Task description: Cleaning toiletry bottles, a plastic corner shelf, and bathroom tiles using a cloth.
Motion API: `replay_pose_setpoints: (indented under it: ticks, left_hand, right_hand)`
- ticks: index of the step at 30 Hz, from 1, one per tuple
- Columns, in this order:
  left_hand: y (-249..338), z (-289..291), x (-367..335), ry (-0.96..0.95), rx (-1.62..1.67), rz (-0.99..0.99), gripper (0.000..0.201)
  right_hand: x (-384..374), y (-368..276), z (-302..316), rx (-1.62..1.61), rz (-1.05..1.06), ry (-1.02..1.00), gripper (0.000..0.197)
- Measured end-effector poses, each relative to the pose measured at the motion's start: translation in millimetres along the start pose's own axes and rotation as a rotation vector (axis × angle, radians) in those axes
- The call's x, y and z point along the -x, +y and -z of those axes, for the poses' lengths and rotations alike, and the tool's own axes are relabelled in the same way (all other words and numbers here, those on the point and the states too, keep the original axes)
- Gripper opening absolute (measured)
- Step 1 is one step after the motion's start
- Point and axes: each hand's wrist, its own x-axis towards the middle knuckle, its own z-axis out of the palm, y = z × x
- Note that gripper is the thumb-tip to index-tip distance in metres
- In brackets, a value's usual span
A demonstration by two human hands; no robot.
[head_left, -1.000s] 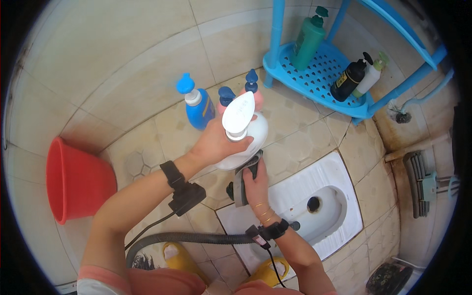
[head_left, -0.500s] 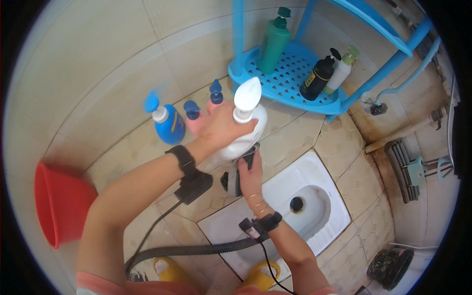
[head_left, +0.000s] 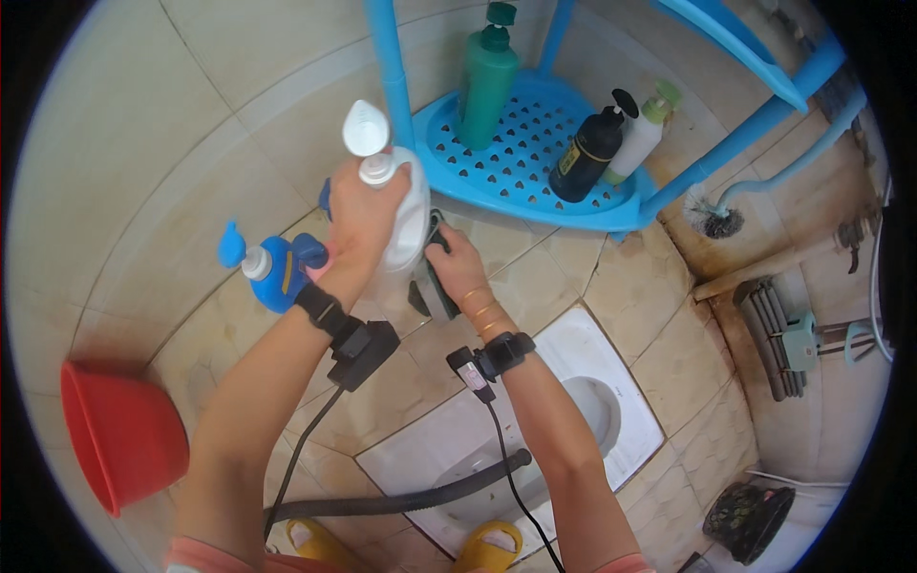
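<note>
My left hand is closed round the neck of a large white pump bottle, beside the front-left part of the blue shelf. The bottle's white pump head rises above my fingers; whether its base rests on the floor, I cannot tell. My right hand grips a grey and black object with a looped upper end, perhaps a scrub brush, close to the bottle. Left of my left wrist stands a blue bottle with a light-blue pump. A pink bottle with a dark-blue pump is mostly hidden by my left arm.
The blue corner shelf holds a green bottle, a black bottle and a white one. A squat toilet lies in the floor, with a grey hose across it. A red bucket stands left.
Both hands have moved farther forward and left, carrying the white bottle and the grey and black object towards the shelf's left end. The view has shifted too.
</note>
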Motion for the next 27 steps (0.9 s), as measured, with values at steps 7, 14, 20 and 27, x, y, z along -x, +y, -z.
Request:
replay_pose_setpoints:
  ticks: [7,14,20,27]
  left_hand:
    - [2.0,-6.2,-12.2,0.154,-0.113,0.094,0.039]
    - [-3.3,-8.8,-15.3,0.283,-0.138,0.065,0.029]
    - [2.2,-5.4,-19.5,0.235,-0.198,0.123,0.028]
    - [-4.0,-8.3,-18.2,0.312,-0.229,0.005,0.029]
  right_hand:
    - [-32.1,-1.6,1.7,0.156,0.116,0.014,0.039]
    - [-102.9,-78.1,99.6,0.41,0.136,0.351,0.029]
    - [-151.3,-125.5,127.6,0.482,0.158,0.386,0.068]
    - [-182.9,-142.0,122.3,-0.257,0.019,0.089,0.095]
